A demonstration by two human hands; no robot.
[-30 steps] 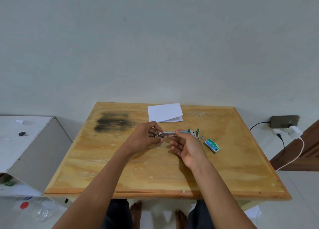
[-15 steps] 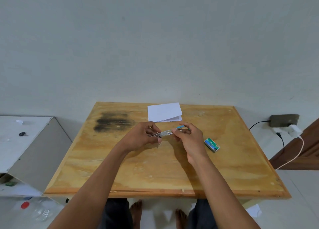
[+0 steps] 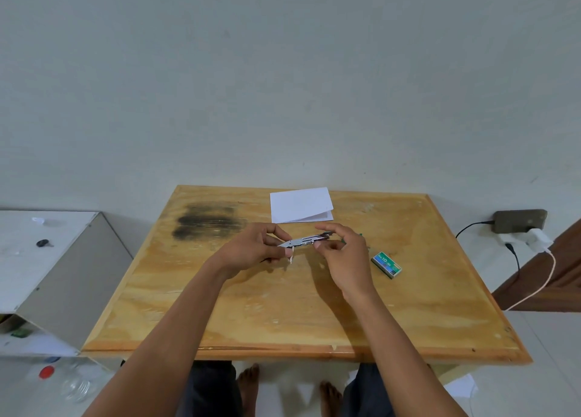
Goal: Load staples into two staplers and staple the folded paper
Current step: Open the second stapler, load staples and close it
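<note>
Stapler [image 3: 306,240] in left hand [image 3: 256,248] over table [image 3: 283,309] centre

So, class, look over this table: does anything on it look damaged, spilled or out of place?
Yes: a dark smudged stain marks the table at far left, like a burn or dirt. The folded paper and staple box lie tidy.

Small green-and-blue cardboard staple box [image 3: 386,264], right of and nearer than the folded white paper sheet [image 3: 301,205]: white print on top face reads "No.10", the 10 largest. Smaller print beside it too small to read.
</note>
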